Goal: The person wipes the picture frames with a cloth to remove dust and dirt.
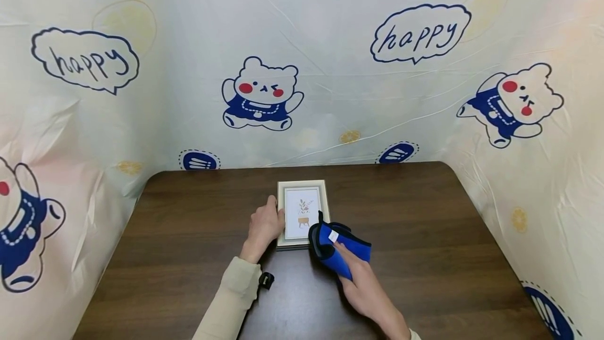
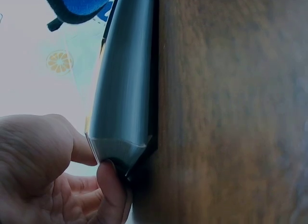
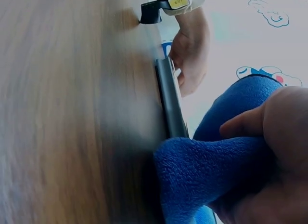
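In the head view, the left hand is gripping a picture frame on the table; the right hand is holding a blue cloth over its near right corner, apparently wiping; the next stroke calls for bracing the frame. The left wrist view is cropping the frame's far end; in the right wrist view, cloth is hiding some fingers.

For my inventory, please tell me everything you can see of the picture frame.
The picture frame is rectangular, cream with a grey inner border and smooth grey sides; its material is unclear. Inside is a white picture of a leafy plant in a tan pot. It lies face up on the table. The left hand grips its left side; the blue cloth in the right hand overlaps its lower right corner.
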Demonstrator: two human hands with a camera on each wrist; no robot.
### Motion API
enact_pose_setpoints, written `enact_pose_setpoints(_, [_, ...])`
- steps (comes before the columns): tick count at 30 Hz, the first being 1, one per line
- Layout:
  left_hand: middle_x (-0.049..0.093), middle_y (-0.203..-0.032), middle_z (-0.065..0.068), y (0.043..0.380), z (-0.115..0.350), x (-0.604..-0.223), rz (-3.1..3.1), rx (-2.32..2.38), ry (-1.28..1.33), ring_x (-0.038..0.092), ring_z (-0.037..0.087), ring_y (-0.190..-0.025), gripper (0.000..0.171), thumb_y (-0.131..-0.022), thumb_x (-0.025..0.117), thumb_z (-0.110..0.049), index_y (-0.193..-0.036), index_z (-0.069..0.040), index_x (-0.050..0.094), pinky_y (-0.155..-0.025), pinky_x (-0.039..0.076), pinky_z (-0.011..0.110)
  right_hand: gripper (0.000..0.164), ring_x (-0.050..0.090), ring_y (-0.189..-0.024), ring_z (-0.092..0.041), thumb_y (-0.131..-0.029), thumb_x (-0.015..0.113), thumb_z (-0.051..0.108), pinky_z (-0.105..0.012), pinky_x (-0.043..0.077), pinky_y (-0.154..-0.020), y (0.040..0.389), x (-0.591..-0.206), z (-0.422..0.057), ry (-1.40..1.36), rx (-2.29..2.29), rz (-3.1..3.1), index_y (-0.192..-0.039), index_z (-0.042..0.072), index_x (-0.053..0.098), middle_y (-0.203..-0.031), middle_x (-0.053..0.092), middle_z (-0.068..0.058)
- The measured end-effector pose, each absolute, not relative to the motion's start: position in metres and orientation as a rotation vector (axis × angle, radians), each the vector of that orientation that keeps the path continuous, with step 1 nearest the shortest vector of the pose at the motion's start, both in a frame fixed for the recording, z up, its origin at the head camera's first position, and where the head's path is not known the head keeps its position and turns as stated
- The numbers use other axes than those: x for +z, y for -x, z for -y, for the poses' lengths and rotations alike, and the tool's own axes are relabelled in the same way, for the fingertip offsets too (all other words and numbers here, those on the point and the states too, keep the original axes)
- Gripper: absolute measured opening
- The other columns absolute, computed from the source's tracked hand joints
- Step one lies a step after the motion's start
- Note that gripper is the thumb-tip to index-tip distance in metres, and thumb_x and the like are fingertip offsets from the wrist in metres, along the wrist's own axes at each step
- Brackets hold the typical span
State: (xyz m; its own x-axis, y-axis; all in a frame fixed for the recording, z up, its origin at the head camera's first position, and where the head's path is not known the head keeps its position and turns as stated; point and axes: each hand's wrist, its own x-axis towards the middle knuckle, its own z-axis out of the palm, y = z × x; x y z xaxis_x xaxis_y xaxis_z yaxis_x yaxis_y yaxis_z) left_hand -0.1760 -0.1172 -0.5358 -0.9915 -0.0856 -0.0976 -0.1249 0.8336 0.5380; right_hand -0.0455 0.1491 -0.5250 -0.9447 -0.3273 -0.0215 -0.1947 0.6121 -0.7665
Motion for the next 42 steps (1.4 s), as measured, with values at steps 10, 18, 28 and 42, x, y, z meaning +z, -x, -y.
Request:
enact_pose_setpoints(10, [0.064, -0.082, 0.013, 0.175, 0.12, -0.536, -2.929, 0.905, 0.134, 0.056, 0.027, -0.064, 0.02, -0.109, 0.058, -0.025, -0.116, -0.007, 0.055, -0.056, 0.042, 0.038, 0.039, 0.069, -0.113, -0.018, -0.098, 0.065, -0.001, -0.037, 0.056, -0.098, 0.055, -0.519, -0.178, 0.289, -1.474, -2.615, -0.135, 0.008, 0.07, -0.125, 0.075, -0.007])
enact_pose_setpoints(18, [0.061, -0.081, 0.012, 0.175, 0.119, -0.538, -2.915, 0.928, 0.148, 0.056, 0.027, -0.064, 0.019, -0.109, 0.059, -0.026, -0.114, -0.008, 0.054, -0.055, 0.04, 0.036, 0.039, 0.068, -0.119, -0.028, -0.107, 0.059, 0.011, -0.032, 0.053, -0.096, 0.079, -0.496, -0.209, -0.076, -1.784, -2.33, -0.141, -0.006, 0.059, -0.136, 0.067, -0.025])
enact_pose_setpoints(28, [0.064, -0.083, 0.014, 0.176, 0.121, -0.537, -2.91, 0.927, 0.152, 0.057, 0.027, -0.063, 0.02, -0.11, 0.057, -0.026, -0.114, -0.007, 0.054, -0.055, 0.042, 0.037, 0.042, 0.058, -0.135, -0.042, -0.112, 0.052, 0.013, -0.053, 0.047, -0.111, 0.123, -0.479, -0.217, 0.05, -1.772, -2.494, -0.15, -0.004, 0.053, -0.149, 0.058, -0.028])
enact_pose_setpoints(42, [0.063, -0.08, 0.013, 0.175, 0.122, -0.536, -2.889, 0.933, 0.162, 0.056, 0.027, -0.059, 0.021, -0.111, 0.057, -0.029, -0.117, -0.008, 0.055, -0.053, 0.04, 0.037, 0.06, 0.059, -0.138, -0.041, -0.101, 0.049, -0.007, -0.063, 0.044, -0.115, 0.198, -0.509, -0.194, 0.329, -1.726, -3.009, -0.159, 0.009, 0.05, -0.156, 0.058, -0.018])
